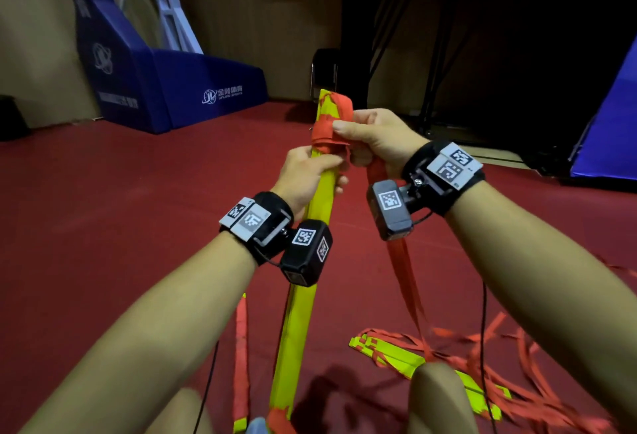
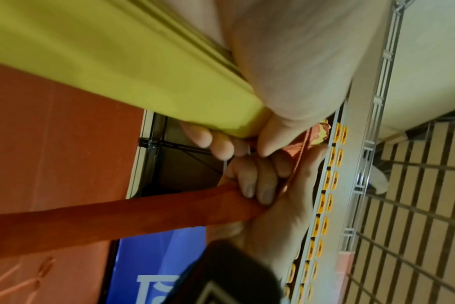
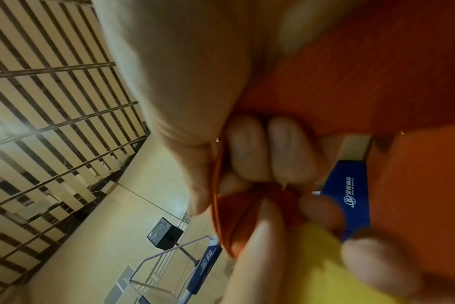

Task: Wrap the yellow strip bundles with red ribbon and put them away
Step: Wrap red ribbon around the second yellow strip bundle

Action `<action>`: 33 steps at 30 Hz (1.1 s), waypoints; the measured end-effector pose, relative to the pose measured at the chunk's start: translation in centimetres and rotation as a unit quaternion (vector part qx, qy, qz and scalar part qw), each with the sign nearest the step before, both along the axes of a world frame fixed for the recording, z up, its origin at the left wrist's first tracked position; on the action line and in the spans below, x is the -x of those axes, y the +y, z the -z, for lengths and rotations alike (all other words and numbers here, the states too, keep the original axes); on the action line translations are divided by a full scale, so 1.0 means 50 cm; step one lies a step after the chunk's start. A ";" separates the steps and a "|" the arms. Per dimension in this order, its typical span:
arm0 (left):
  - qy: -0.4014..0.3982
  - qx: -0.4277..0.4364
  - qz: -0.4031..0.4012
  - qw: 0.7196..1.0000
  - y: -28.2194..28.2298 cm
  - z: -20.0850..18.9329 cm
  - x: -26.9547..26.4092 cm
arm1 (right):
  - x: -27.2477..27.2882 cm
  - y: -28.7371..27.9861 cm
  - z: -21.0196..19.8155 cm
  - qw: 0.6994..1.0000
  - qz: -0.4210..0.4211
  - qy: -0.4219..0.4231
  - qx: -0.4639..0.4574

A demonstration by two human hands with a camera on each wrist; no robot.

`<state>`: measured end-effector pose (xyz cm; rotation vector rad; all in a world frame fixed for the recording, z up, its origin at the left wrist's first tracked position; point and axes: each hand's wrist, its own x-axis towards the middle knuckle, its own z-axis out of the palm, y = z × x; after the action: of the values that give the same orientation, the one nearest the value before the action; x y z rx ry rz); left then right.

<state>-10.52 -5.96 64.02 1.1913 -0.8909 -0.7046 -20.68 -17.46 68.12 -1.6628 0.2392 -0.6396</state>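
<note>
A blue pad [image 1: 193,89] stands off at 10 o'clock, well clear of the work. Just left of centre, the left hand [image 1: 306,175] is curled round the bundle [image 1: 301,313] right below the wound part. I take it as the anchor, there so the strips do not slide or twist while the ribbon is drawn tight.

The bundle stands tilted, with its lower end at 6 o'clock by the person's knees and its top leaning toward 12. Held up like that, it leaves room to pass ribbon all the way round.

The ribbon [image 1: 331,123] sits in several turns round the top end. The right hand [image 1: 379,140], at 2 o'clock from the left and close against it, has its thumb pressed on those turns. Its fingers are closed over the tail, which drops away toward 5 o'clock. That grip probably holds the tension, since slack would let the turns loosen.

At 5 o'clock, spare strips [image 1: 396,358] and tangled ribbon lie on the floor [image 1: 103,209] — within reach, likely the next bundles.
</note>
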 end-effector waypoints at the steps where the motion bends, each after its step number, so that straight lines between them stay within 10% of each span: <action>1: 0.017 0.008 0.014 1.000 0.003 -0.004 -0.003 | 0.007 -0.003 0.000 1.000 -0.012 0.005 0.004; 18: 0.115 -0.085 0.207 0.968 0.059 0.015 0.004 | 0.028 0.016 0.077 0.998 -0.026 0.028 -0.042; 22: 0.048 -0.172 0.107 0.978 0.050 0.078 0.013 | 0.004 0.020 0.093 0.997 0.033 0.003 -0.070; 33: 0.078 -0.055 -0.097 0.991 0.015 0.123 0.040 | 0.006 0.042 0.124 0.994 0.108 -0.001 -0.007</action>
<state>-12.52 -5.20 57.86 1.2828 -0.6027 -0.6849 -20.96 -15.34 61.93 -1.6356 0.4257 -0.7983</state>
